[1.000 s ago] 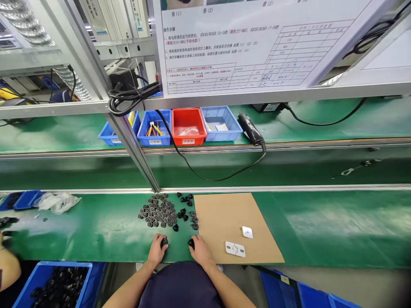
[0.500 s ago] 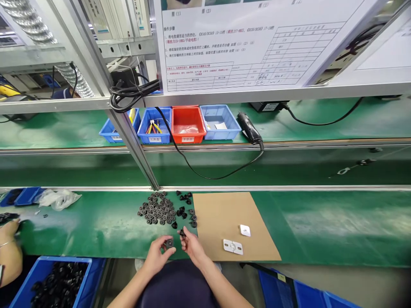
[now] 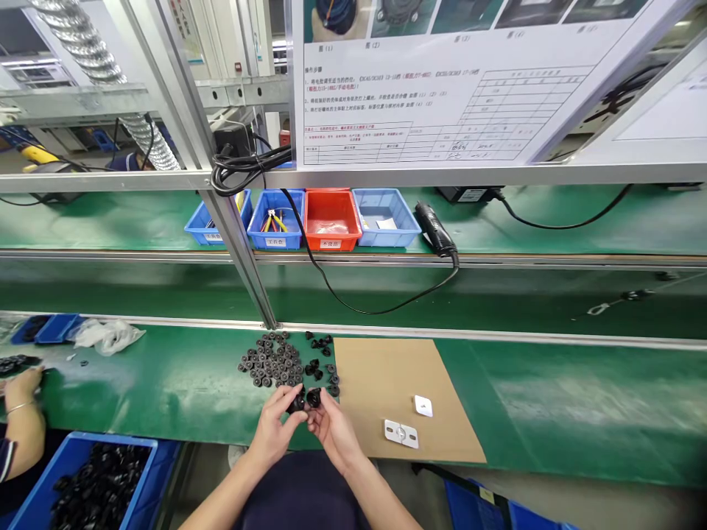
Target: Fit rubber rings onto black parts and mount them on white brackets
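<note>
Cardboard (image 3: 381, 368) lies flat on the green bench (image 3: 552, 390), its near edge stretching away at 3 o'clock from the person's two bare hands. The left hand (image 3: 276, 427) pinches a dark round piece (image 3: 296, 403) between thumb and fingertips, thumb and fingers parted by little more than the piece itself. The right hand (image 3: 335, 430) grips a black cap-like piece (image 3: 314, 397) in its fingertips, just beside the other. Both pieces sit in front of the person; they are small and partly covered, so I cannot tell whether they touch.

From the hands, a heap of dark round parts (image 3: 270, 361) spreads at 11 o'clock, and a looser group of small black parts (image 3: 313, 368) lies near 12. On the cardboard, a two-slotted white plate (image 3: 401, 433) rests towards 4 o'clock, a squarer white plate (image 3: 423, 405) at 3. A blue crate (image 3: 152, 453) holding black parts stands at 8; a co-worker's hand (image 3: 23, 384) is at 9, well apart.
</note>
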`<state>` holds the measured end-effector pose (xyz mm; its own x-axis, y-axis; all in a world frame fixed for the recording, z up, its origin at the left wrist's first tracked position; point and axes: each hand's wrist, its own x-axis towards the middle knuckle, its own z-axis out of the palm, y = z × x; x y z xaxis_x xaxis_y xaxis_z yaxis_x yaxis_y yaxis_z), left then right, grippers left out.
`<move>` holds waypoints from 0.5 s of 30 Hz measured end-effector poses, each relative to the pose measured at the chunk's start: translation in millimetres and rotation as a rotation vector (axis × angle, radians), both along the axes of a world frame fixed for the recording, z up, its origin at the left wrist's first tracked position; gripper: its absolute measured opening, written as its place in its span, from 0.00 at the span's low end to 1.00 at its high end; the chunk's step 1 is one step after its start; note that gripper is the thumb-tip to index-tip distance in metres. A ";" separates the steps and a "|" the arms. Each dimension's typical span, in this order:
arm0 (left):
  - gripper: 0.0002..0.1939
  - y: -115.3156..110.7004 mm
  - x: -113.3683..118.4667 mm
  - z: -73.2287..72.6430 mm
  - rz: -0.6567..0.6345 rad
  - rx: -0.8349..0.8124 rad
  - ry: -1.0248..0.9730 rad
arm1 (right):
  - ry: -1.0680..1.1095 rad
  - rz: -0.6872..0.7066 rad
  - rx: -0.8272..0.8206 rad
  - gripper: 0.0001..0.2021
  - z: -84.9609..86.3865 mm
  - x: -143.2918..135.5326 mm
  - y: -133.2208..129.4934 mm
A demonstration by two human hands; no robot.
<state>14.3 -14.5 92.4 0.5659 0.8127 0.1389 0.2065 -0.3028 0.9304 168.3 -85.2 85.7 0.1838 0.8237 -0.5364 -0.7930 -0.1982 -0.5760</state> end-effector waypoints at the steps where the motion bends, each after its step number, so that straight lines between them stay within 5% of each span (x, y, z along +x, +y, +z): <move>1: 0.24 -0.7 -0.3 1.1 -0.012 -0.045 -0.024 | -0.084 0.003 0.033 0.26 3.7 0.3 -1.8; 9: 0.24 -4.9 -2.6 19.6 -0.075 -0.147 -0.066 | -0.718 0.075 0.247 0.21 17.1 8.4 -14.1; 15: 0.21 -2.7 -5.1 37.2 -0.056 -0.141 -0.080 | -0.991 0.240 0.334 0.15 35.2 20.3 -16.3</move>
